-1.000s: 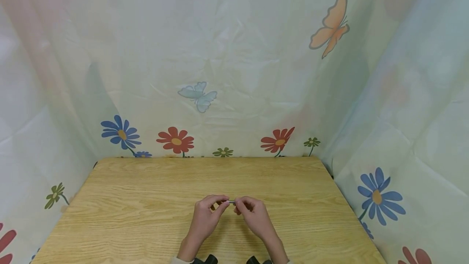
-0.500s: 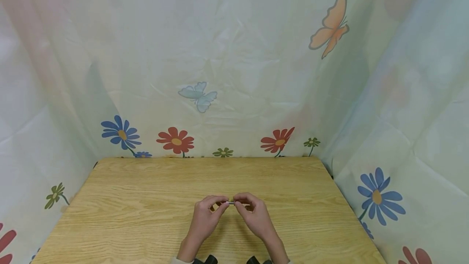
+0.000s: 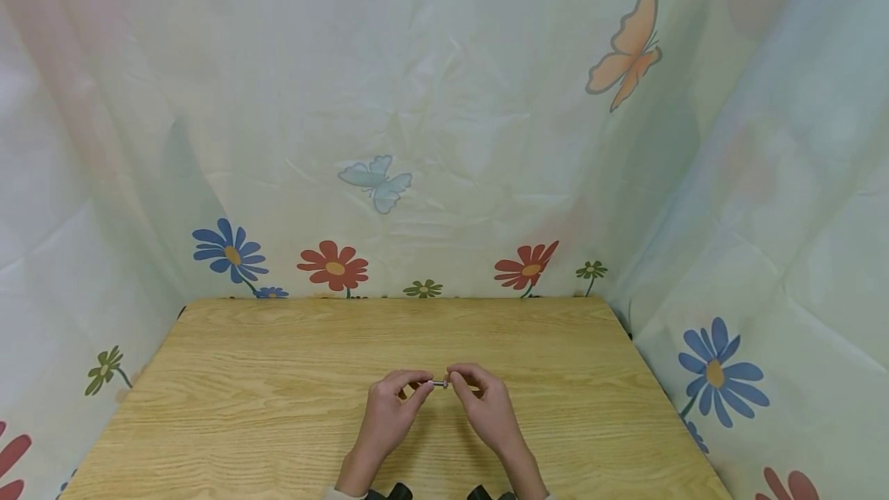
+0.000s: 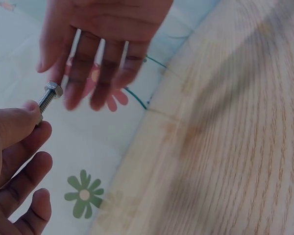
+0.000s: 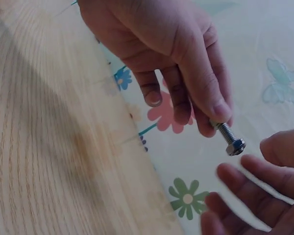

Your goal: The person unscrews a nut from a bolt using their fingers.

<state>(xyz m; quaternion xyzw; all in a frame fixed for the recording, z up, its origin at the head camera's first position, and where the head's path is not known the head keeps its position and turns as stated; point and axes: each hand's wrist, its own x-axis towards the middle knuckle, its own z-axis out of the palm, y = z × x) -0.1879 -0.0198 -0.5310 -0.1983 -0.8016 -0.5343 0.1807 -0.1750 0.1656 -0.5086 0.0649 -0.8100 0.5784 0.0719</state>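
My left hand (image 3: 390,411) pinches a small silver bolt (image 4: 46,102) by one end between thumb and index finger, the thumb covering much of that end. The threaded shank points toward my right hand (image 3: 489,413). A hex nut (image 5: 235,147) sits at the bolt's free end, seen in both wrist views. Beside the nut, the right hand's thumb and fingers are spread a little apart, with a small gap to the metal and nothing between them. The other fingers of the left hand curve loosely below the bolt in the left wrist view.
Both hands are above a light wood-grain table (image 3: 292,407). Behind it and at its sides hangs a pale curtain (image 3: 444,99) printed with flowers and butterflies. Dark wrist-camera parts (image 3: 399,491) show at the bottom edge of the head view.
The right hand's fingertips were at the bolt's free end and covered it; they have now parted and drawn slightly away, leaving the nut exposed. The left hand has stayed in place with the bolt.
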